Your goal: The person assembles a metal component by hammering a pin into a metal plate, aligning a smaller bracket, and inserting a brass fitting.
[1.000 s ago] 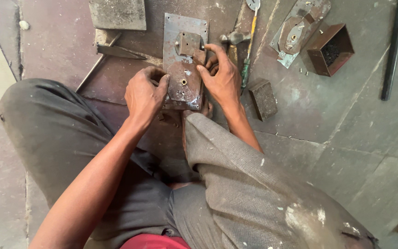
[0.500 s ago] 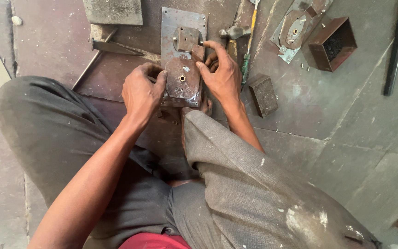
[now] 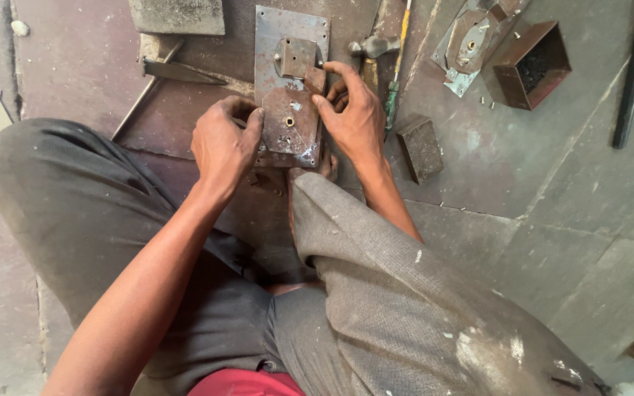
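A rusty metal lock body (image 3: 290,128) lies on a grey steel base plate (image 3: 271,44) on the floor between my knees. My left hand (image 3: 223,145) grips the lock body's left edge. My right hand (image 3: 354,117) holds its right edge, the fingers curled over a small brown block at the top right corner. A brass-coloured hole shows in the middle of the lock's cover. A smaller metal piece is fixed higher up on the plate.
A hammer (image 3: 376,48) and a yellow-handled tool (image 3: 398,66) lie just right of the plate. A dark metal block (image 3: 420,149), an open rusty box (image 3: 531,64) and another lock part (image 3: 467,44) sit further right. A flat slab (image 3: 177,15) and metal bar (image 3: 174,71) lie left.
Both hands stay on the lock body; the right fingers have shifted up toward its top right corner. The view has drifted slightly.
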